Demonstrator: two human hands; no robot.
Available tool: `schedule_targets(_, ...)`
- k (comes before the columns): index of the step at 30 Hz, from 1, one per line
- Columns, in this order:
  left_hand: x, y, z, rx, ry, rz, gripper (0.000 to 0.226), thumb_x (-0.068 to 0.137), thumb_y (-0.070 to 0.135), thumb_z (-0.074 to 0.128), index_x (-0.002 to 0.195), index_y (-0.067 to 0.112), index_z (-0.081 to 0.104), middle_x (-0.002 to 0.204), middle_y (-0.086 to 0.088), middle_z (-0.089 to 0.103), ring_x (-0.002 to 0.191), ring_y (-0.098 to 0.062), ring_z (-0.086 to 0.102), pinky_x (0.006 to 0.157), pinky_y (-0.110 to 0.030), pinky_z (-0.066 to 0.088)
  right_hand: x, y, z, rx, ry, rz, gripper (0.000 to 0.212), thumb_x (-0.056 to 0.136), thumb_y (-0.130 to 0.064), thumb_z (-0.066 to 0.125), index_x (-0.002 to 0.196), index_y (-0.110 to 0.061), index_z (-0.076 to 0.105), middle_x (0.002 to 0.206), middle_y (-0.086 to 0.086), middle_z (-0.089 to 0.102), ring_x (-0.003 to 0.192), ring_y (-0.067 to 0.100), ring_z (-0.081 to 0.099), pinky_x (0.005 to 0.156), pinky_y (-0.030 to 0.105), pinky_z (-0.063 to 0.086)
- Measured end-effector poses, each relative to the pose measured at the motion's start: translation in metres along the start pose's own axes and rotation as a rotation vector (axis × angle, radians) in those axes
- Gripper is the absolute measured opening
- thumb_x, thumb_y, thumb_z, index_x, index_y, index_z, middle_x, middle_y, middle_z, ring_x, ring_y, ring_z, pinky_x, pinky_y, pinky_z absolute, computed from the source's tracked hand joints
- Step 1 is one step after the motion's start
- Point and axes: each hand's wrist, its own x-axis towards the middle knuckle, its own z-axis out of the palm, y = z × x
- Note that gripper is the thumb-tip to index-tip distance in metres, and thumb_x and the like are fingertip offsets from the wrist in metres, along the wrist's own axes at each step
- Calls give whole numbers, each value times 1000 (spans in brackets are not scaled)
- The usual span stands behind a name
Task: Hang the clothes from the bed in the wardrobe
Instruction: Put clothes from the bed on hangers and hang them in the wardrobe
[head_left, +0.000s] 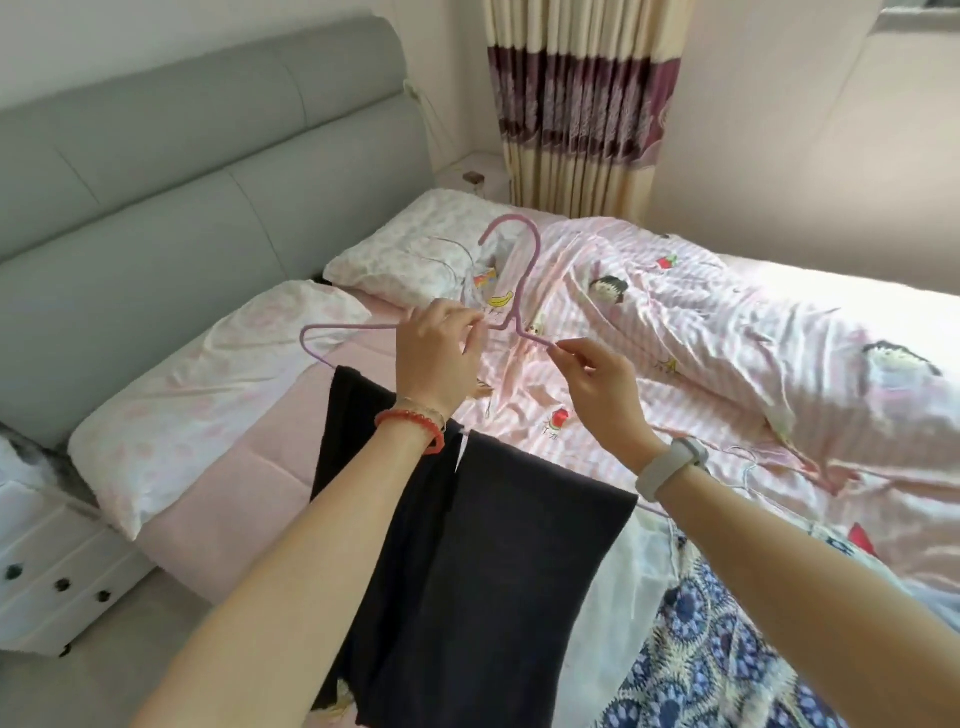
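A thin pink wire hanger (522, 270) is held up over the bed, hook pointing away from me. My left hand (436, 353) pinches it beside the neck, and my right hand (597, 376) pinches its right arm. A black garment (467, 561) hangs folded over the hanger's lower bar and drapes down between my forearms. A blue patterned cloth (701, 649) and a white garment (608, 613) lie on the bed (234, 499) below my right arm. The wardrobe is not in view.
A rumpled pink striped duvet (727, 364) covers the bed, with two pillows (208, 395) against the grey padded headboard (182, 197). A white nightstand with dark knobs (57, 577) stands at the left. Curtains (582, 104) hang in the far corner.
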Motion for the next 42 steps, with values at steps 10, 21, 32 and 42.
schedule_targets(10, -102, -85, 230, 298, -848, -295, 65, 92, 53, 31, 146, 33, -1, 156, 1, -9, 142, -27, -12, 110, -56, -5, 75, 256, 40, -456, -226, 366, 43, 89, -5, 38, 130, -14, 47, 131, 14, 48, 118, 36, 47, 101, 47, 38)
schedule_targets(21, -139, -121, 290, 358, -1084, -327, 70, 91, 56, 33, 146, 33, -4, 155, 1, -14, 139, -28, -22, 111, -56, -3, 49, 334, 52, -648, -613, 476, 53, 95, -24, 35, 145, -17, 17, 154, 5, 15, 141, 27, 9, 113, 49, 13)
schedule_targets(32, -151, -82, 122, 378, -620, -502, 54, 95, 33, 36, 146, 23, 18, 155, -4, 9, 142, -22, 8, 114, -44, 12, -41, 163, 65, -492, -521, 154, 44, 95, -23, 37, 138, -15, 35, 144, 3, 38, 138, 24, 22, 113, 49, 14)
schedule_targets(42, -414, 3, -103, 484, -326, -960, 51, 94, 33, 39, 143, 23, 29, 151, 0, 25, 139, -19, 20, 111, -42, 19, -287, -10, 97, -412, -964, -282, 40, 94, -22, 41, 133, -17, 44, 140, 0, 44, 135, 22, 28, 110, 48, 17)
